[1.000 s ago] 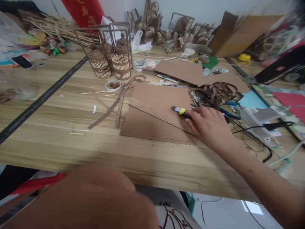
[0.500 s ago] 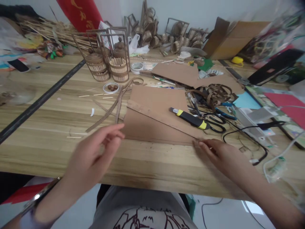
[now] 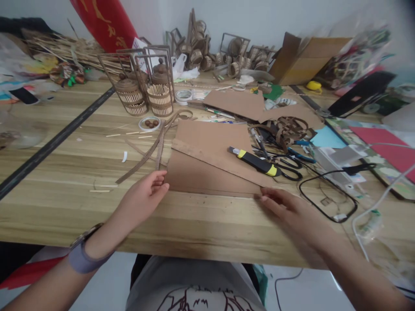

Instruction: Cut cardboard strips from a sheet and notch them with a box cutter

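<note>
The lower cardboard sheet (image 3: 201, 175) lies on the desk (image 3: 207, 229) between both hands — the left hand (image 3: 144, 194) at its left edge, grip narrowly parted; the right hand (image 3: 287, 209) at its near right corner — whether pinching is unclear. A cutter (image 3: 254, 162) overlaps the upper sheet (image 3: 207, 136).

my lavender wristband (image 3: 84, 258), my plain brown cardboard (image 3: 210, 136), my black-and-yellow cutter (image 3: 257, 163), my pale grey shirt (image 3: 194, 272) with dark line drawing
</note>
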The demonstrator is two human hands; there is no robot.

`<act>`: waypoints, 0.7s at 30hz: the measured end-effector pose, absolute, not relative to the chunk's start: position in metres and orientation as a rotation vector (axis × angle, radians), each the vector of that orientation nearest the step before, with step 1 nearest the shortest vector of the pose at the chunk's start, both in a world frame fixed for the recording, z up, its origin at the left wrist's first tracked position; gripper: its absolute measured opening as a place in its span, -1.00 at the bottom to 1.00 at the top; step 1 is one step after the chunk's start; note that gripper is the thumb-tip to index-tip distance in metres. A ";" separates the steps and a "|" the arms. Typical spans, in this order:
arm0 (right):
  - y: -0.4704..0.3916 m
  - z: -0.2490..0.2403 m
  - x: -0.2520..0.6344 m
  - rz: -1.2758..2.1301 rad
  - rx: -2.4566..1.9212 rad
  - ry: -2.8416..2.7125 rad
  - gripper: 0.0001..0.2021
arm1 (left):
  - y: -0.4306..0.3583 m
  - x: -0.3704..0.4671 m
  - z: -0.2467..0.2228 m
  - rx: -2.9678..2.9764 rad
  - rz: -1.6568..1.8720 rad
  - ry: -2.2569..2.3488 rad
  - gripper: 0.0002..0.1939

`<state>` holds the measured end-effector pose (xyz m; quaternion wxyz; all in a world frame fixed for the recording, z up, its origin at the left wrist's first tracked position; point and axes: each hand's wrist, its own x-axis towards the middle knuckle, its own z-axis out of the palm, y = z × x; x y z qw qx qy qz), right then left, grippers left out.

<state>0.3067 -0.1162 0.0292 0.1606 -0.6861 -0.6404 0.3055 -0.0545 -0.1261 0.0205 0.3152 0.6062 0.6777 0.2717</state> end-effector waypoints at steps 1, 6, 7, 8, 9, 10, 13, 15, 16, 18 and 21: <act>-0.116 0.029 0.308 0.937 -1.933 -1.771 -0.56 | -0.125 -0.055 0.022 1.541 0.750 1.764 -0.45; -0.112 0.025 0.312 1.219 -1.757 -1.452 -0.56 | -0.120 -0.061 0.025 1.284 0.886 1.653 -0.52; -0.112 0.023 0.311 1.267 -1.729 -1.361 -0.55 | -0.119 -0.062 0.025 1.230 0.898 1.633 -0.54; -0.111 0.021 0.311 1.306 -1.699 -1.266 -0.55 | -0.119 -0.063 0.025 1.184 0.896 1.610 -0.55; -0.111 0.019 0.310 1.333 -1.663 -1.167 -0.54 | -0.118 -0.063 0.026 1.151 0.883 1.586 -0.57; -0.111 0.016 0.309 1.354 -1.621 -1.070 -0.53 | -0.117 -0.062 0.027 1.132 0.864 1.560 -0.58; -0.112 0.010 0.306 1.356 -1.480 -0.854 -0.46 | -0.114 -0.059 0.030 1.115 0.825 1.503 -0.57; -0.113 0.009 0.305 1.375 -1.418 -0.798 -0.48 | -0.112 -0.055 0.031 1.105 0.822 1.492 -0.53; -0.113 0.009 0.305 1.407 -1.399 -0.788 -0.51 | -0.112 -0.054 0.032 1.102 0.813 1.486 -0.52; -0.111 0.009 0.305 1.496 -1.381 -0.784 -0.58 | -0.111 -0.052 0.032 1.107 0.778 1.471 -0.49; -0.107 0.007 0.306 1.578 -1.375 -0.800 -0.60 | -0.110 -0.051 0.032 1.120 0.749 1.455 -0.46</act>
